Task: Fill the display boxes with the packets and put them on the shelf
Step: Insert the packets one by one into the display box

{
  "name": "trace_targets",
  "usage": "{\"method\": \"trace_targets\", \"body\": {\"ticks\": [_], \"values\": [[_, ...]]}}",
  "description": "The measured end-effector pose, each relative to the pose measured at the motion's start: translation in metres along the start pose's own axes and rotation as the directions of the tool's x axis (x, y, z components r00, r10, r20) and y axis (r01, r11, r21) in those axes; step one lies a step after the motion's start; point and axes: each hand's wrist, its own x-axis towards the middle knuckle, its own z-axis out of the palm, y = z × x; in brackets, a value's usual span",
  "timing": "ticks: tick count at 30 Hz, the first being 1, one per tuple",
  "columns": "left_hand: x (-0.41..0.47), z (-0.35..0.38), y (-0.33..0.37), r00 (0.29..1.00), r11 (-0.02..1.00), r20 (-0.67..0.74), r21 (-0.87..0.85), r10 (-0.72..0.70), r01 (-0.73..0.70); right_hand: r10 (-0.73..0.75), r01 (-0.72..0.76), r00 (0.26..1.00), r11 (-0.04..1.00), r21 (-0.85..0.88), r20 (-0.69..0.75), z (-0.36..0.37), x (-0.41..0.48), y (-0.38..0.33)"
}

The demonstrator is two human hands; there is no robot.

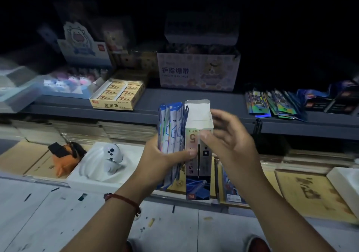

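- packets (172, 123), centre: lower halves hidden behind left hand (161, 160).
- display box (197, 113): front print partly covered by thumbs; inside not visible.
- right hand (231, 141): fingers blurred, grip on box unclear.
- 12 o'clock: back of shelf (194, 100) lost in dark.
- 9 o'clock: clear plastic case (17, 90) smeared, cut by edge.
- 6 o'clock: shoes (258, 243) cropped.

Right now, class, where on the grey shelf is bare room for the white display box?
Free: the grey metal shelf strip in front of the pastel finger-bandage carton, between the yellow cardboard eraser box and the shiny holographic packets. Crowded: both shelf ends.
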Motion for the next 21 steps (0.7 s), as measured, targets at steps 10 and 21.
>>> {"method": "trace_targets", "body": {"ticks": [10, 21], "values": [[-0.0002, 0.007, -0.0091, 0.992, 0.991, 0.122, 0.12, 0.045, -0.059, -0.219, 0.169, 0.967, 0.936, -0.31, -0.133, 0.0069, 0.0056, -0.0056], [-0.0028, 0.0034, -0.0072, 0.99, 0.972, 0.122, 0.215, 0.069, -0.094, -0.022, 0.009, 0.992, 0.995, -0.102, -0.127, 0.0011, 0.0003, -0.0099]]}}
